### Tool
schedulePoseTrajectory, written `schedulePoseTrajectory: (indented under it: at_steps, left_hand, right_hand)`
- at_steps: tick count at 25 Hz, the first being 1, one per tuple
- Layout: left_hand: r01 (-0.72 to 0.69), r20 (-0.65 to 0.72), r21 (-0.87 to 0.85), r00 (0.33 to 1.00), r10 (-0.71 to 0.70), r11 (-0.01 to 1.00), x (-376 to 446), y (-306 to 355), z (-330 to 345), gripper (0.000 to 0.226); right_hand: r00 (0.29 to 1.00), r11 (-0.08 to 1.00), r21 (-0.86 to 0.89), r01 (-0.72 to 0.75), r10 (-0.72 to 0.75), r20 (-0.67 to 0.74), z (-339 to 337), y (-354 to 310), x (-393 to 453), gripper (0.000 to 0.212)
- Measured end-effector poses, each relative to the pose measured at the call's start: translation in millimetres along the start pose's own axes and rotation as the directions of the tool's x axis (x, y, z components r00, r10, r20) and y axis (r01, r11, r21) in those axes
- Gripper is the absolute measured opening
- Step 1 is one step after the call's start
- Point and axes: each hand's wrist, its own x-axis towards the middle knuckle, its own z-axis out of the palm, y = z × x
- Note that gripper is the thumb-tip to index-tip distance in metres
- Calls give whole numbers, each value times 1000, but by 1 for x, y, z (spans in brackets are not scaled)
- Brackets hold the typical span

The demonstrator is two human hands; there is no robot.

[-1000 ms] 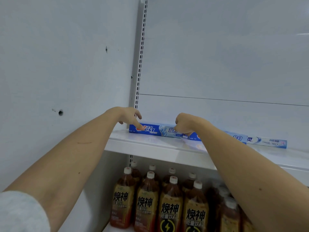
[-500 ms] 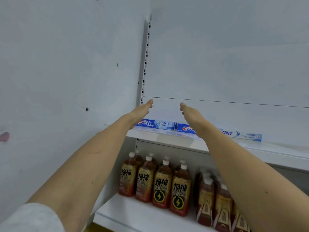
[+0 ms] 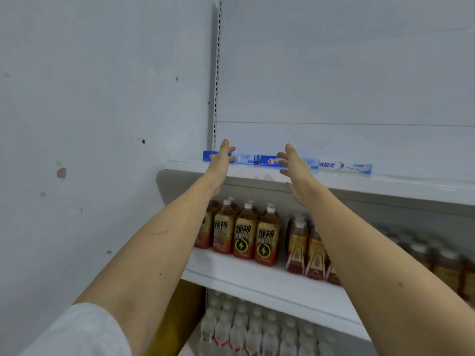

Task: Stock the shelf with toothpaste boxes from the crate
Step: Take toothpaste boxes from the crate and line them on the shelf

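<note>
Toothpaste boxes [image 3: 288, 161] in a row along the shelf [image 3: 385, 186] back edge, left hand [image 3: 221, 160] and right hand [image 3: 295, 167] before them, fingers straight, holding nothing.

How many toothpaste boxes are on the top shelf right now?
3, end to end along the back: left blue box behind the left hand, middle blue box behind the right hand, white box rightmost.
</note>
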Motion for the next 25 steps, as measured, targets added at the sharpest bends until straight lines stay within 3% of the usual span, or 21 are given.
schedulePoseTrajectory:
  at_steps: [4,10,19,25]
  left_hand:
    - [-10,96,-115,995,21,993,-45,-53,30,59]
    - [195,235,-40,955,-181,980,-123,-148,48,60]
    - [457,253,44,855,-452,888,-225,-267,58,62]
    - [656,239,26,729,-642,754,-286,-357,116,62]
  right_hand:
    - [998,993,114,-34,39,-41,7,42,-45,59]
    - [977,966,157,-203,211,-32,26,147,-132,57]
    - [860,851,217,-479,504,-78,0,273,-245,57]
    - [739,727,189,-660,674,-9,-45,374,-296,58]
